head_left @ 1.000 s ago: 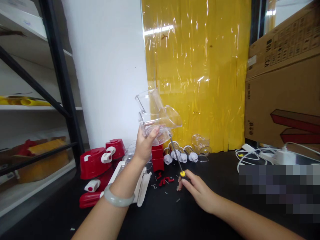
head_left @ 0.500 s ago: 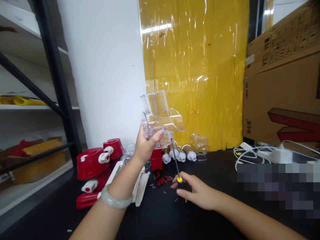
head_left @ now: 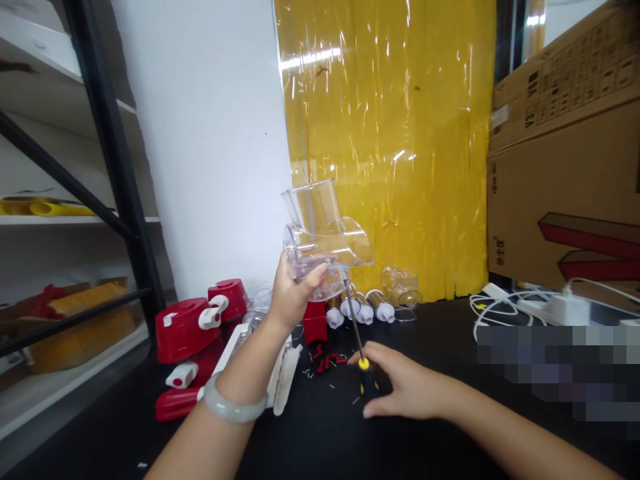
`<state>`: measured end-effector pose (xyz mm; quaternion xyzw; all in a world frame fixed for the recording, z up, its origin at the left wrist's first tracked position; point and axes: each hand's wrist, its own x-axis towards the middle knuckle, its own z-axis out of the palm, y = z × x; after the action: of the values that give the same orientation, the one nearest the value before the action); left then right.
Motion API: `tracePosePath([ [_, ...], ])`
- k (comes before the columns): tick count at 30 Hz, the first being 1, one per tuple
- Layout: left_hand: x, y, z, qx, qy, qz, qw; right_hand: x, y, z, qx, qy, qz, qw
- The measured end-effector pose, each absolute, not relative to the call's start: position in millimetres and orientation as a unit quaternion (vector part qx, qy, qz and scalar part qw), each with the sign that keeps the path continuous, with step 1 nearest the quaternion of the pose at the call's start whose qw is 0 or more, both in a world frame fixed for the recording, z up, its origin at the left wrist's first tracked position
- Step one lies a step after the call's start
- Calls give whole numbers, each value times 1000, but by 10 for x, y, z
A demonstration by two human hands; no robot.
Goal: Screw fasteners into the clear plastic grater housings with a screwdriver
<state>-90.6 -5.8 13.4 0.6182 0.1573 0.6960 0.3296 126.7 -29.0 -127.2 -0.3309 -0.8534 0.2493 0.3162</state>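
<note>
My left hand [head_left: 295, 291] is wrapped round a clear plastic grater housing [head_left: 313, 210] with an upright chute and a slanted spout, holding it above the table. My right hand [head_left: 395, 383] has thumb and fingers curled loosely about the black-and-yellow handle of a screwdriver [head_left: 356, 327]. Its shaft slants up, and the tip reaches the underside of the housing beside my left thumb. Below lie small red plastic pieces [head_left: 327, 362] and several tiny screws [head_left: 307, 374]. The exact contact at the screwdriver's tip is too small to make out.
Metal grater drums [head_left: 377, 305] with white ends and another clear housing [head_left: 400, 293] stand at the back. Red bases [head_left: 183, 330] and white parts lie left. White cables [head_left: 520, 310] and a large carton [head_left: 560, 187] are right; a shelf rack [head_left: 107, 133] stands left.
The fingers of my right hand have opened a little round the screwdriver handle, and the thumb has moved lower. The housing stays in my left hand; the view has shifted slightly.
</note>
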Motion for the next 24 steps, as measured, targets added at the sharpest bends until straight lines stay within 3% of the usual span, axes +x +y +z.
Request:
tracePosePath([
  [5, -915, -50, 131, 618, 157, 697, 327, 1334, -319, -1188, -314, -841, 352, 264],
  [13, -906, -75, 148, 603, 170, 695, 353, 1311, -282, -1265, -341, -842, 287, 303],
  [18, -939, -29, 143, 633, 184, 681, 318, 1339, -315, -1179, -303, -830, 399, 245],
  [24, -927, -63, 157, 642, 181, 653, 358, 1268, -271, -1255, -382, -827, 309, 274],
])
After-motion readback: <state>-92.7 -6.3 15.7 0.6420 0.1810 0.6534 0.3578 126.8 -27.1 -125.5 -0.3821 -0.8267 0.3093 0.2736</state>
